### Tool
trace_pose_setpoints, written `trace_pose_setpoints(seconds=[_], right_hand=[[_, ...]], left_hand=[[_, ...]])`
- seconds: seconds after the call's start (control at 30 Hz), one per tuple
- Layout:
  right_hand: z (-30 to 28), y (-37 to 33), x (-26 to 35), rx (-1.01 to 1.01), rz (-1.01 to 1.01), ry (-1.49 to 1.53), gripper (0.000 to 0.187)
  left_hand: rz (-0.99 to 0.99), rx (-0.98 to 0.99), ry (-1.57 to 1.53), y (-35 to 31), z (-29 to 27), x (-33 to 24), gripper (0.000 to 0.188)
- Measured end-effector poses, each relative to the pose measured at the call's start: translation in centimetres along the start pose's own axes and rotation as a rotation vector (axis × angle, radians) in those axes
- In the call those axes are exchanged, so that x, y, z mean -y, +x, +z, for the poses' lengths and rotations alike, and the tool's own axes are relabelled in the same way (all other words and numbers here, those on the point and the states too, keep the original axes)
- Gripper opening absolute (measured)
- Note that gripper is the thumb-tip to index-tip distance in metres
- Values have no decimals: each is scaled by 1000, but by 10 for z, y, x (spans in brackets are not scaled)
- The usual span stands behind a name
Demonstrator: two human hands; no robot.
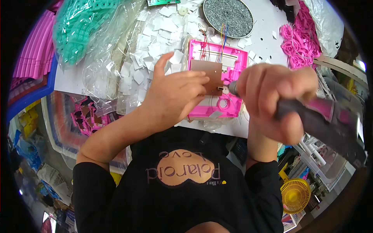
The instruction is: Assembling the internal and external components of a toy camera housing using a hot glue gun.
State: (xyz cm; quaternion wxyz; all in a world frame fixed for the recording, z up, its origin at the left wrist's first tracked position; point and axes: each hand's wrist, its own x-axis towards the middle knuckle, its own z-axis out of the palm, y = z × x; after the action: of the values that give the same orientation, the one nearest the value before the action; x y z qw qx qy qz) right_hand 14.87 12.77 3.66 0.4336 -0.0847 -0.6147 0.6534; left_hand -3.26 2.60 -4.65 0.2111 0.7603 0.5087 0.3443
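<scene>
A crowded white worktop (264,23) fills the top of the view, heaped with parts on every side. At the far edge sits a round tray of small grey metal bits (228,12), and in front of it lies a scatter of small white squares (155,42) running under clear plastic bags. Up on the left there's a bag of teal plastic pieces (83,27), with pink curved strips (35,50) beyond it at the rim. Over on the right, a pile of pink wheel-shaped parts (299,44).

Dead centre, lying flat on the worktop, is the pink plastic housing (229,62), open side up, with thin red, blue and yellow wires (221,39) trailing across its upper edge. A brown circuit board (208,73) lies on it.

The left hand (175,93) is down on that board, fingers laid flat and close together across it, thumb lifted up and away; it is pressing on the board, with nothing held in its grip. The right hand (272,101) has its grip wrapped tight around a dark grey and pink power screwdriver (322,120), whose tip (232,87) points in at the board's right edge, just beside the left fingertips. Whether the tip touches the board, I can't tell.

Below the worktop edge, a small yellow fan (295,194) sits lower right.
</scene>
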Motion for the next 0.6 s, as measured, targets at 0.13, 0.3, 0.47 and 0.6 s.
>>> trace_pose_setpoints(seconds=[0.13,0.3,0.47,0.6], right_hand=[[6,-10,10,52,50,50,32],[4,-13,12,32,44,43,32],[-2,-15,12,7,24,43,31],[-3,-26,-6,-26,2,171,32]], left_hand=[[-60,-56,-152,7,-3,-9,20],[-69,-25,-162,12,-2,-11,20],[48,125,-54,42,-20,-13,10],[-77,211,-62,138,-36,29,13]])
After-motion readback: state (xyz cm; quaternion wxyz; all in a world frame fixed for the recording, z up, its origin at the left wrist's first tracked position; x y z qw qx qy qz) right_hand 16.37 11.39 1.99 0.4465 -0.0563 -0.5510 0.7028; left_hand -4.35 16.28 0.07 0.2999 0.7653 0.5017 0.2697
